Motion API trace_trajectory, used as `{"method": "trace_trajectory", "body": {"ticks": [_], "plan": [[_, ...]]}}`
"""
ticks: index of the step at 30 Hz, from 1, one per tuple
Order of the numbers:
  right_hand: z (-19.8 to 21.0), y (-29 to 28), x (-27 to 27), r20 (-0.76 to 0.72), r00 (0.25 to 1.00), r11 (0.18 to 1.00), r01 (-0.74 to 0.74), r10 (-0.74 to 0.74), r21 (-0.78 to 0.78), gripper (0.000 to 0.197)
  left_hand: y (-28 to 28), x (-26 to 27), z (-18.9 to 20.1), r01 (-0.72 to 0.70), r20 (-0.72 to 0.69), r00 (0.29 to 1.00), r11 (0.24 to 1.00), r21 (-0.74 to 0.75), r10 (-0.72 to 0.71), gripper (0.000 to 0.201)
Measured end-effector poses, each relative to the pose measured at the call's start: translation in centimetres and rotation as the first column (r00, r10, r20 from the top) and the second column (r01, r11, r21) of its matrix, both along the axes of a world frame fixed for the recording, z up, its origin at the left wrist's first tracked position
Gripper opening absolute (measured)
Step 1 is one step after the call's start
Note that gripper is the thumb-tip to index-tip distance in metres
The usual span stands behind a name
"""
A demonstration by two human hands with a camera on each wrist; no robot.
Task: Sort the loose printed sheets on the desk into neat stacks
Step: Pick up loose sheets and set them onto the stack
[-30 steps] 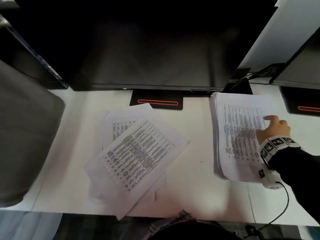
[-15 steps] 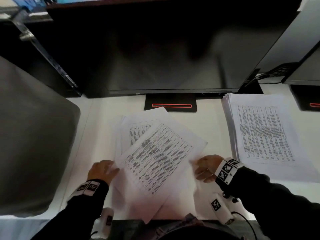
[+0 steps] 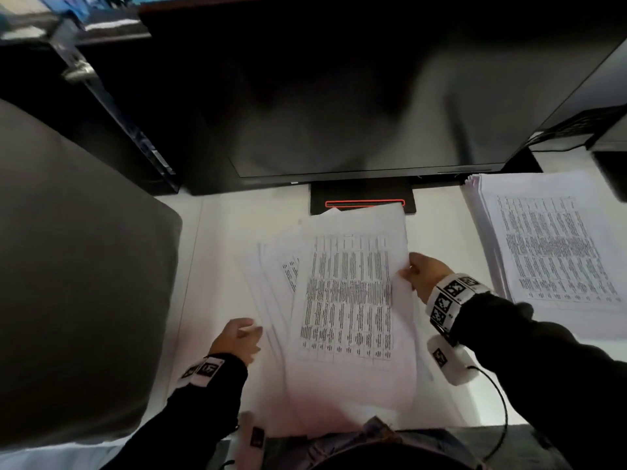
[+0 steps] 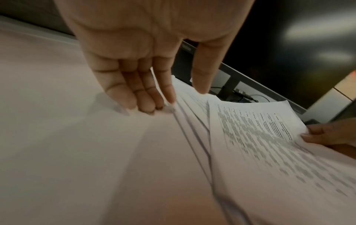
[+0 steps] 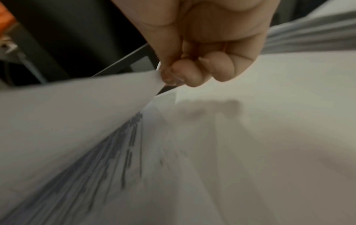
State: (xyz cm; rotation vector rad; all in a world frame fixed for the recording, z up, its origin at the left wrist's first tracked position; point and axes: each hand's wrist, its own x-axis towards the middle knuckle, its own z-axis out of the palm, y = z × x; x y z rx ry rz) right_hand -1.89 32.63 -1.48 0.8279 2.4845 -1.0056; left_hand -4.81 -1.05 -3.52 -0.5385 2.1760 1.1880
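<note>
A loose pile of printed sheets (image 3: 349,300) lies on the white desk (image 3: 210,259) in front of me, fanned out at its left side. My right hand (image 3: 412,269) pinches the right edge of the top sheet (image 5: 96,106) and lifts it a little. My left hand (image 3: 244,334) is at the pile's left edge, its straight fingers (image 4: 133,97) pressing down against the fanned sheet edges (image 4: 192,121). A thick neat stack of printed sheets (image 3: 549,252) sits at the right of the desk, away from both hands.
A dark monitor (image 3: 339,113) stands behind the pile, its base (image 3: 363,201) with a red line touching the sheets' far edge. A grey chair back (image 3: 68,283) fills the left. A second monitor base (image 3: 610,167) and cables (image 3: 559,144) are at the far right.
My right hand left the right stack and came to the loose pile, then took its right edge. My left hand came in at the left edge. The sheets have turned from skewed to nearly straight.
</note>
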Motion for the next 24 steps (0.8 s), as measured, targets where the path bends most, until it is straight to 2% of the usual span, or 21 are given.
{"method": "trace_trajectory", "body": {"ticks": [1,3,6,9,12,14,16,18,20,24], "plan": [[0.1,-0.6,-0.6,-0.032,0.999,1.000,0.003,-0.003,-0.017,0.011,0.0,-0.5,-0.2,-0.072,0.043,0.997,0.996,0.052,0.070,0.020],[0.5,-1.7,-1.3,-0.071,0.996,0.998,0.050,-0.053,-0.035,0.027,0.1,-1.4,-0.6,-0.184,0.133,0.977,0.974,0.135,0.166,0.020],[-0.1,-2.5,-1.4,-0.007,0.990,0.990,0.144,-0.144,0.000,0.057,0.5,-2.4,0.2,-0.246,0.225,0.954,0.943,0.222,0.196,0.019],[-1.0,-3.5,-0.5,0.124,0.989,0.994,0.069,-0.079,0.081,0.066,1.0,-2.8,0.3,-0.128,0.225,0.971,0.970,0.208,0.080,0.014],[-1.7,-4.8,0.5,0.158,0.986,0.999,0.038,-0.044,0.035,0.055,1.9,-2.7,-0.1,0.105,0.201,0.971,0.988,0.114,-0.126,0.018],[-1.8,-5.4,1.1,0.165,0.982,0.995,0.093,-0.089,-0.017,0.049,2.1,-2.6,-0.4,0.313,0.173,0.936,0.950,-0.016,-0.306,0.037],[-1.8,-5.7,1.6,0.225,0.973,0.998,0.056,-0.051,-0.013,0.048,2.3,-2.6,-0.4,0.421,0.132,0.904,0.901,-0.107,-0.407,0.031],[-1.4,-6.0,2.1,0.307,0.949,0.997,-0.073,0.066,0.010,0.042,2.6,-2.7,-0.4,0.418,0.077,0.908,0.903,-0.100,-0.412,0.019],[-1.1,-6.1,2.6,0.332,0.935,0.990,-0.139,0.126,0.014,0.037,2.7,-2.8,-0.6,0.398,0.038,0.918,0.914,-0.084,-0.396,0.016],[-0.7,-6.1,3.7,0.312,0.943,0.993,-0.120,0.111,0.010,0.044,2.5,-3.5,-1.5,0.334,0.022,0.942,0.942,-0.008,-0.334,0.012]]}}
